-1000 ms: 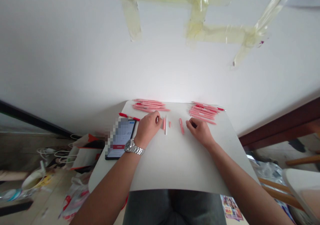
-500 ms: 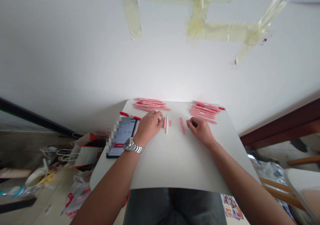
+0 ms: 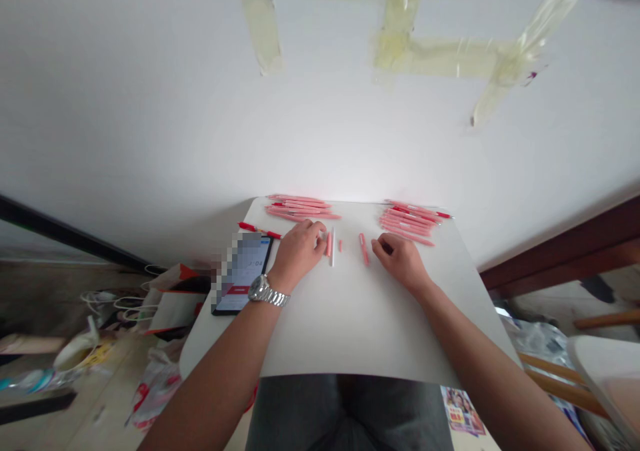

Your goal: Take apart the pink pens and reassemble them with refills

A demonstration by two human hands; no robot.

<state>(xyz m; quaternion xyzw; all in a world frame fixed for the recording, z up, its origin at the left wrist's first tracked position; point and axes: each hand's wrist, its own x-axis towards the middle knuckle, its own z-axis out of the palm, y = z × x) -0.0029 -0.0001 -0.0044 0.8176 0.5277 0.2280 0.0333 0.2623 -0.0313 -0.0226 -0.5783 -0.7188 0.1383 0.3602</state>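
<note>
My left hand (image 3: 301, 249) rests on the white table with its fingers loosely bent, thumb and forefinger a little apart, holding nothing I can see. Just beside its fingertips lies a short pink pen barrel piece (image 3: 329, 245). A thin white pen refill (image 3: 333, 247) lies alongside, and a small pink piece (image 3: 341, 245) is to the right of it. Further right is another pink pen part (image 3: 364, 249), with a clip-like edge. My right hand (image 3: 400, 259) rests close to that part, curled into a loose fist with nothing visible inside.
Pink pens lie in a left pile (image 3: 303, 207) and a right pile (image 3: 410, 222) along the table's (image 3: 350, 331) back edge by the wall. A tablet (image 3: 243, 284) showing a timer lies at left, a red pen (image 3: 249, 227) behind it. Bags (image 3: 173, 304) stand on the floor.
The timer on the tablet has advanced by a second. Both hands and the pen parts stay where they were; the view has shifted very slightly.
</note>
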